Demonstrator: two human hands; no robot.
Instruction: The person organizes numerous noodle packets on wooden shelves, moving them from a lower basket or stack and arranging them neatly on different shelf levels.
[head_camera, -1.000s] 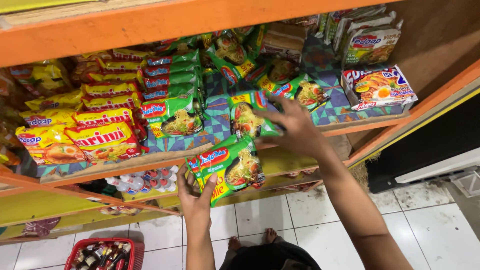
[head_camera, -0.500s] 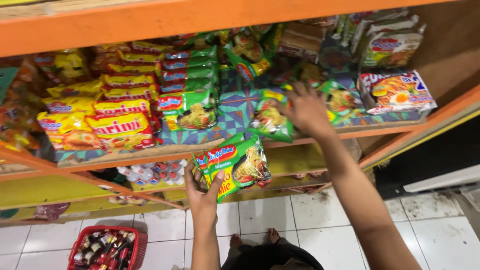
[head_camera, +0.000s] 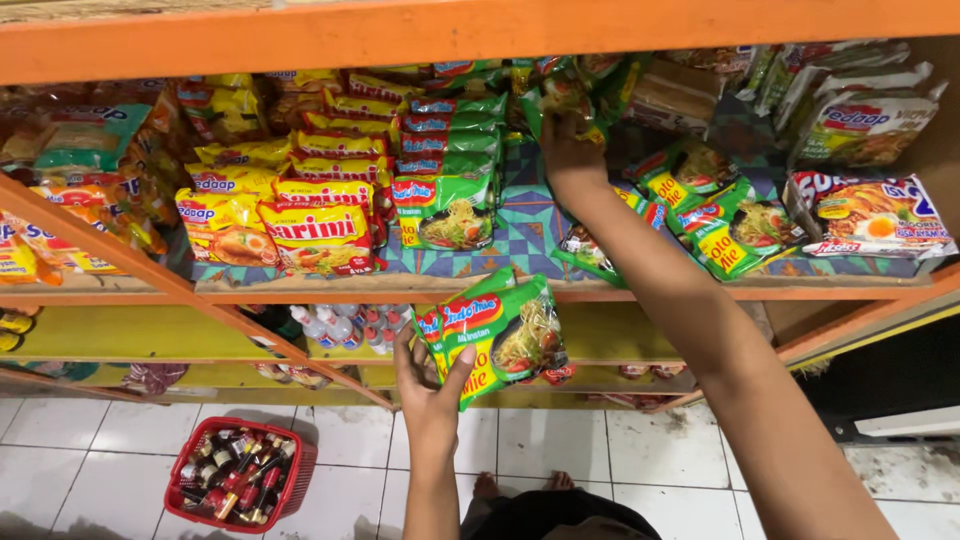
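My left hand (head_camera: 430, 385) holds a small stack of green instant noodle packets (head_camera: 500, 335) in front of the orange shelf edge (head_camera: 400, 296). My right hand (head_camera: 572, 150) reaches deep into the shelf and grips a green noodle packet (head_camera: 562, 98) near the back row. More green packets (head_camera: 445, 205) stand in a row left of that hand. Loose green packets (head_camera: 725, 225) lie to the right of my right forearm on the patterned shelf liner (head_camera: 520, 235).
Yellow and red noodle packets (head_camera: 315, 235) fill the shelf's left side, and white-and-red packets (head_camera: 865, 215) sit at the right. Small bottles (head_camera: 340, 325) stand on the lower shelf. A red basket (head_camera: 185, 505) of bottles rests on the white tiled floor (head_camera: 580, 450).
My right hand has moved from the front of the shelf up and back toward the rear packets. My left hand and its packets have stayed roughly in place below the shelf edge.
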